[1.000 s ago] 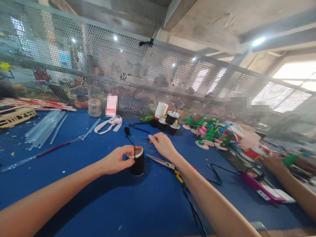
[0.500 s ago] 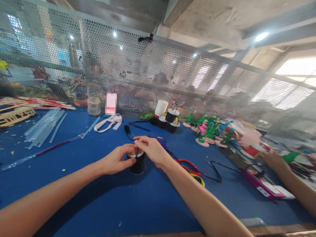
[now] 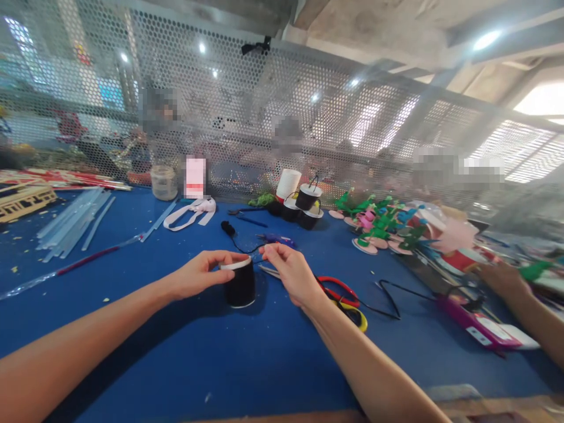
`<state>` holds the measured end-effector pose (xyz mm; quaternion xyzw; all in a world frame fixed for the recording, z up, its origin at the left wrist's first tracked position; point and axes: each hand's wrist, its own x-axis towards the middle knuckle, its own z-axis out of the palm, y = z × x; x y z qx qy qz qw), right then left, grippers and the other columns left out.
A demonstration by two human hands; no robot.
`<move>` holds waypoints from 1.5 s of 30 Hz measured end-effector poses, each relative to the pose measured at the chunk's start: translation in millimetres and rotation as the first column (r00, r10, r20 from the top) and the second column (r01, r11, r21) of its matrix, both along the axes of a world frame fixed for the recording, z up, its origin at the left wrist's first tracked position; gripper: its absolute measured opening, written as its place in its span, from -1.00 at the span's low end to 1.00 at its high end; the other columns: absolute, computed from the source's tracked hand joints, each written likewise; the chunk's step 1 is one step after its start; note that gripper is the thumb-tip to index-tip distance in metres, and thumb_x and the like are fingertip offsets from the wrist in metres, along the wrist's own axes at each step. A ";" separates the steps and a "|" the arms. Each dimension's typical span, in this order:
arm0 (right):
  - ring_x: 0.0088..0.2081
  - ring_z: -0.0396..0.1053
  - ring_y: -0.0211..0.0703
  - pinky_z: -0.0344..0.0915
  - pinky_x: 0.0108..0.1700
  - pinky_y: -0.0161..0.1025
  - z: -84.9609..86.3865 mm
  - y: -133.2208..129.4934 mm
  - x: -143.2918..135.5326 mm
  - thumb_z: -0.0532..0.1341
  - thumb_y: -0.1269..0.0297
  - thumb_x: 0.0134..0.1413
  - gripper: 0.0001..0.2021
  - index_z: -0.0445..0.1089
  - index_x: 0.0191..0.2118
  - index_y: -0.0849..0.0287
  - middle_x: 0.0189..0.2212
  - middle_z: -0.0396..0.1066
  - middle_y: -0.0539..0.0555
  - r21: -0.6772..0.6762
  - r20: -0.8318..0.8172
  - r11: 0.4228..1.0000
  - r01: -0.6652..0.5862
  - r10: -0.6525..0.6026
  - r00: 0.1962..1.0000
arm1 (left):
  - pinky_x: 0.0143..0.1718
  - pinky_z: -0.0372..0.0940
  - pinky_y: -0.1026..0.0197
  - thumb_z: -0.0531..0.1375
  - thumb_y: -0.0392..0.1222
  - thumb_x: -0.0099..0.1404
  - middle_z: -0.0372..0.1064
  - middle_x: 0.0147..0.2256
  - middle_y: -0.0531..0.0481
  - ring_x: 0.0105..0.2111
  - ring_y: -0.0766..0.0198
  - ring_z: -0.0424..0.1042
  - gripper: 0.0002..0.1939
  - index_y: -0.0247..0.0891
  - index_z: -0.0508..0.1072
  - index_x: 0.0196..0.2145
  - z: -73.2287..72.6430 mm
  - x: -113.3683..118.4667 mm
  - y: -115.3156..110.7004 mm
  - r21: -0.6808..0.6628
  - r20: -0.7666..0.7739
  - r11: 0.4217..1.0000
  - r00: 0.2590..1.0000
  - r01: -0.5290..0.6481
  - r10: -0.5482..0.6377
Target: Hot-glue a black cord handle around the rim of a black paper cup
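My left hand [image 3: 202, 274] grips a small black cup [image 3: 240, 286] with a white rim by its upper edge, thumb on the near side. The cup leans slightly on the blue table. Just right of the rim, my right hand [image 3: 288, 270] is closed in a pinch on a thin black yarn [image 3: 244, 251]. This yarn runs back to a small black bundle [image 3: 228, 228] behind the cup. Scissors [image 3: 339, 294] with red and yellow handles lie partly under my right hand. A blue glue gun [image 3: 279, 240] lies behind it.
Black cups [image 3: 309, 197] with cord handles and a white cup [image 3: 288, 184] stand at the back. Green and pink craft pieces [image 3: 374, 226] lie right, near a purple power strip [image 3: 478, 323] and another person's hand [image 3: 504, 279]. Clear strips [image 3: 74, 226] and a jar [image 3: 164, 182] are left.
My right hand has moved off the cup's rim to the right, with the black yarn in its fingers. The cup has tilted a little in my left hand.
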<state>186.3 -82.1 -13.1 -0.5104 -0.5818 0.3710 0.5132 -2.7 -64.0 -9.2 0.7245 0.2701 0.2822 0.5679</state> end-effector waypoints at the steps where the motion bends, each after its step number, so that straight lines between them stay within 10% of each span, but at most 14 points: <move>1: -0.32 0.30 -0.15 0.17 -0.28 -0.26 -0.6 0.6 0.2 0.10 0.10 -0.09 -0.76 0.30 -0.55 0.18 -0.46 0.40 0.06 0.011 0.021 1.000 0.003 -0.003 1.000 | -0.01 0.04 0.05 0.12 -0.18 0.12 0.21 0.02 -0.21 0.03 0.06 0.17 -0.78 -0.34 0.20 -0.57 0.6 0.2 -0.7 -0.015 0.002 1.000 1.000 0.014 -0.014; 23: -0.36 0.35 -0.18 0.22 -0.27 -0.25 -7.9 -2.0 -2.5 0.17 0.12 -0.11 -0.77 0.22 -0.54 0.16 -0.49 0.41 0.04 0.012 -0.074 0.994 -0.113 0.114 0.991 | -0.12 0.14 0.16 0.18 -0.13 0.06 0.26 -0.19 -0.09 -0.18 0.21 0.25 -0.76 -0.34 0.26 -0.57 8.4 1.2 -8.5 -0.178 0.162 0.980 0.985 0.084 -0.055; 45: -0.44 0.23 -0.28 0.18 -0.36 -0.30 -12.8 1.2 2.1 0.15 0.20 -0.14 -0.80 0.13 -0.58 0.16 -0.40 0.30 0.04 0.070 0.072 0.989 -0.132 0.127 0.989 | 0.02 -0.01 0.11 0.14 -0.06 0.10 0.10 -0.01 -0.12 0.01 0.13 0.13 -0.77 -0.31 0.31 -0.44 -3.6 -12.3 18.7 -0.044 -0.075 0.999 0.997 0.017 -0.021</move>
